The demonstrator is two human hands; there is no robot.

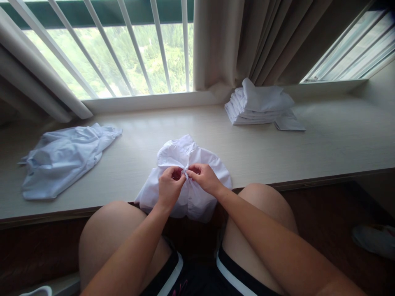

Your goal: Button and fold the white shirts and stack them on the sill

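A white shirt [185,156] lies bunched on the front edge of a pale wooden window ledge [324,139], its lower part hanging over the edge between my knees. My left hand [169,187] and my right hand [203,177] meet at the shirt's front middle. Both pinch the fabric with thumb and fingertips, almost touching each other. What sits between the fingertips is too small to tell.
A crumpled pale blue shirt [61,158] lies on the ledge at the left. A stack of folded white shirts [259,105] stands at the back right, by a beige curtain [247,41]. Barred windows [123,53] run behind. A shoe [375,238] rests on the dark floor at right.
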